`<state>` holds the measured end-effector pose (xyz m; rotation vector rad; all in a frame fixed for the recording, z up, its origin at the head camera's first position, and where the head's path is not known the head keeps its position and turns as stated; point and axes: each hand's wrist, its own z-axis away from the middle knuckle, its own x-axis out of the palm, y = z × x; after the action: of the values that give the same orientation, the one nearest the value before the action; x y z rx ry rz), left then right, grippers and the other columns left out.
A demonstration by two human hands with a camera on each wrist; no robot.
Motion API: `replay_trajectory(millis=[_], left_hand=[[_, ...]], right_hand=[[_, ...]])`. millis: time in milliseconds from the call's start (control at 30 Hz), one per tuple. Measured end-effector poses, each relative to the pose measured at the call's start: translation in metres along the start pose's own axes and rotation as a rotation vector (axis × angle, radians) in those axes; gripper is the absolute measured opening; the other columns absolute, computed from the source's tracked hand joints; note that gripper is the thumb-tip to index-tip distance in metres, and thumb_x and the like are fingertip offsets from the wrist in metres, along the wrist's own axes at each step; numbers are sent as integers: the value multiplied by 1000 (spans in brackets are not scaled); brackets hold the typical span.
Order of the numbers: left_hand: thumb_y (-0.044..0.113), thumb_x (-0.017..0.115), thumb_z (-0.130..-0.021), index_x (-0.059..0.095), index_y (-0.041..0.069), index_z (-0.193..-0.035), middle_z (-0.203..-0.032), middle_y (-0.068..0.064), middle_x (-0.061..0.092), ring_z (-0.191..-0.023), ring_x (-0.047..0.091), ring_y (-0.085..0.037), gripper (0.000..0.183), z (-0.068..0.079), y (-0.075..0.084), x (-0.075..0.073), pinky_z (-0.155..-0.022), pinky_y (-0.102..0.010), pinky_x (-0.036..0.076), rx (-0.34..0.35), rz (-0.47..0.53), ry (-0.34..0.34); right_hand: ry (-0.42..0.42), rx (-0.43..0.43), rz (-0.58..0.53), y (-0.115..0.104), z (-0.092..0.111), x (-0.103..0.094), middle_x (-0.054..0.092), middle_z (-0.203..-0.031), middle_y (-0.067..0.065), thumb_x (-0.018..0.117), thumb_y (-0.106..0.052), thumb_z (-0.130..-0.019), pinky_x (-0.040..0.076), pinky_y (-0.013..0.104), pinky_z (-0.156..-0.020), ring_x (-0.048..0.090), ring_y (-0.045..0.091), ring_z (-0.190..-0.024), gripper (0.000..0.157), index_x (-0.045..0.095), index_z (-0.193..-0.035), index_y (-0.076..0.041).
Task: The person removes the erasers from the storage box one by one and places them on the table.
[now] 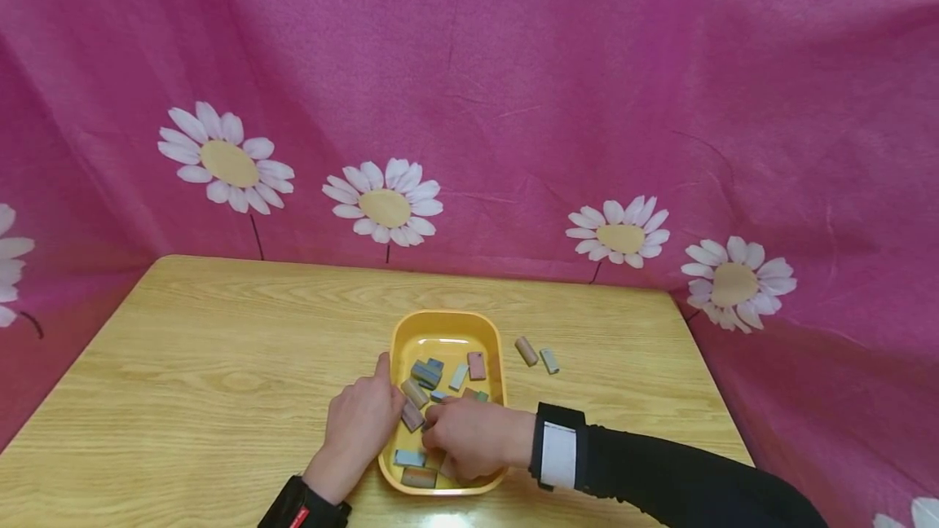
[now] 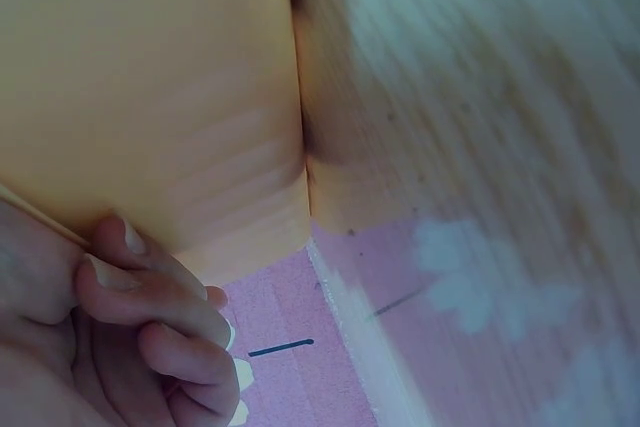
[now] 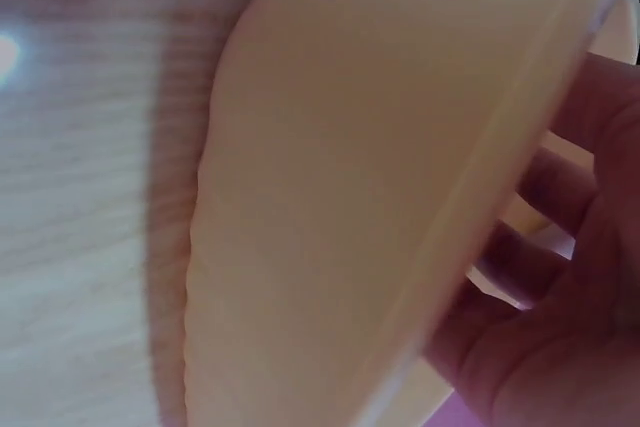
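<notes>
Yellow tray, blocks inside, right hand among them

Wooden table with tub, two blocks

hands cut off in wrist views, yellow tray too, blocks partly covered (right-hand grasp unclear)

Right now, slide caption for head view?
Left hand holds a yellow tub, right hand among small blocks inside; two more blocks on the wood-grain table.
</notes>
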<state>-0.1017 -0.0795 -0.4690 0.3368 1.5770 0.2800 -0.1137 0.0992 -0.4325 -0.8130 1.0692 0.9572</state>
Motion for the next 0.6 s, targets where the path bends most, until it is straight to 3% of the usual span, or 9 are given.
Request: replay_trajectory(millis=[200, 600], left_hand=[[22, 48, -84, 41, -3, -133, -54, -1, 43, -42, 41, -14, 55, 0, -1, 0, -39, -30, 32, -4, 2, 2], [23, 48, -84, 41, -2, -133, -55, -1, 43, -43, 41, -15, 56, 0, 0, -2, -39, -30, 31, -20, 8, -7]], right_hand=[[34, -23, -89, -3, -2, 3, 47, -90, -13, 69, -19, -73, 33, 16, -71, 43, 3, -78, 16, 64, -85, -28], [63, 1, -203, -1, 3, 3, 47, -87, -14, 70, -16, -73, 34, 13, -69, 43, -1, -76, 16, 66, -85, -26]])
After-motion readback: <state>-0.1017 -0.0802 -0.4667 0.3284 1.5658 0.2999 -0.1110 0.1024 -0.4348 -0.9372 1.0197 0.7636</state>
